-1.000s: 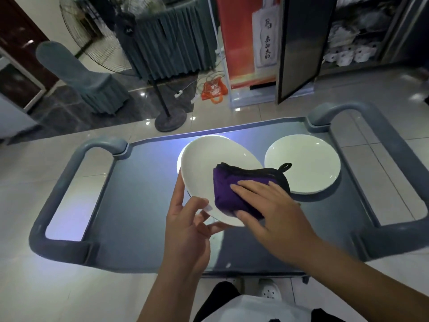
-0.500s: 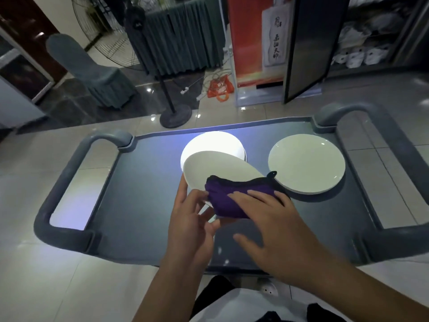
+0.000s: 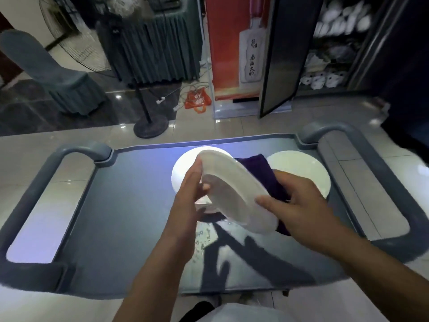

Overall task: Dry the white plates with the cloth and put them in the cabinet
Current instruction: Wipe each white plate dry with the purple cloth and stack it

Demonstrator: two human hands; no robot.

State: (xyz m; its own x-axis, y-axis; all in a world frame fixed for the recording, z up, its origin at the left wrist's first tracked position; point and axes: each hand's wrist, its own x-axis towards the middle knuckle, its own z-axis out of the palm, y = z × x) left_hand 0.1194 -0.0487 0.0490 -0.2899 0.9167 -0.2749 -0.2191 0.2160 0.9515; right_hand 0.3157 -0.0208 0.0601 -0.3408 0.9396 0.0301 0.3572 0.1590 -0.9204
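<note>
Left hand (image 3: 192, 191) grips tilted plate (image 3: 232, 194) rim; right hand (image 3: 299, 205) clamps cloth (image 3: 260, 168) against its far face. Risk: the wet rim could slip and drop onto the plate (image 3: 183, 168) below, chipping both.

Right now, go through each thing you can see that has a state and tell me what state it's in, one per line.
Held plate: lifted off the cart, tilted, underside toward the camera.
Purple cloth: behind the held plate, pressed to it by the right hand.
Left hand: holds the plate's left rim.
Plate on the right: lying flat on the cart.
Plate underneath: flat, partly hidden.
Cabinet door: open.
</note>
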